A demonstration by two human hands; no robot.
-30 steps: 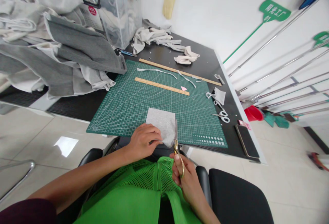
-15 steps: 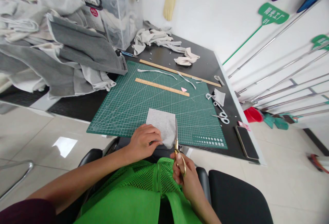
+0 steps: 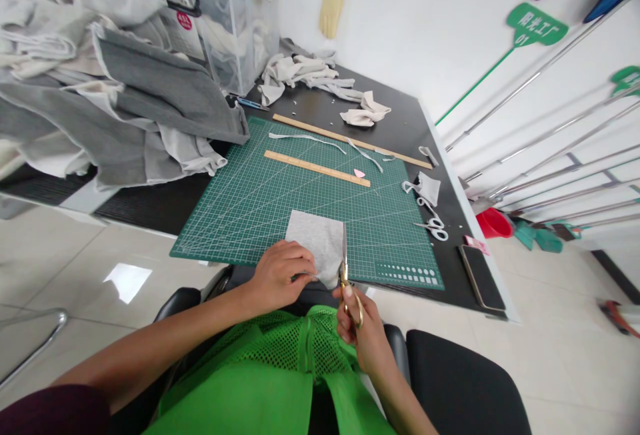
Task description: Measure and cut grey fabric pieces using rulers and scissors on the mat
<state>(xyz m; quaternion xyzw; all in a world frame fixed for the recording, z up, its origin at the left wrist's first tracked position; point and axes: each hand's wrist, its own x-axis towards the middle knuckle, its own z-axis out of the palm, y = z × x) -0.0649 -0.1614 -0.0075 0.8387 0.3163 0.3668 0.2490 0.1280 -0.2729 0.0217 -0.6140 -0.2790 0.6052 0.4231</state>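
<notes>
A small piece of light grey fabric (image 3: pixel 318 238) lies at the near edge of the green cutting mat (image 3: pixel 220 222), its lower part lifted over the edge. My left hand (image 3: pixel 286 274) pinches the fabric's lower left side between thumb and fingers. In my right hand (image 3: pixel 361 328) are gold-handled scissors (image 3: pixel 345 275), with thumb and fingers through the loops. Their blades point away from me along the fabric's right edge. Whether the blades are fully closed is hard to tell.
Beyond lie a short wooden ruler (image 3: pixel 316 168), a longer one (image 3: pixel 350 139) and thin fabric strips (image 3: pixel 307 139). White-handled scissors (image 3: pixel 434 226) and a phone (image 3: pixel 481 277) lie right. A grey fabric heap (image 3: pixel 150 95) and clear plastic bin (image 3: pixel 240 28) stand left.
The scissors' blades look narrower together than before, and my right hand has shifted very slightly. My left hand keeps its hold on the fabric. The whole view has drifted a little.
</notes>
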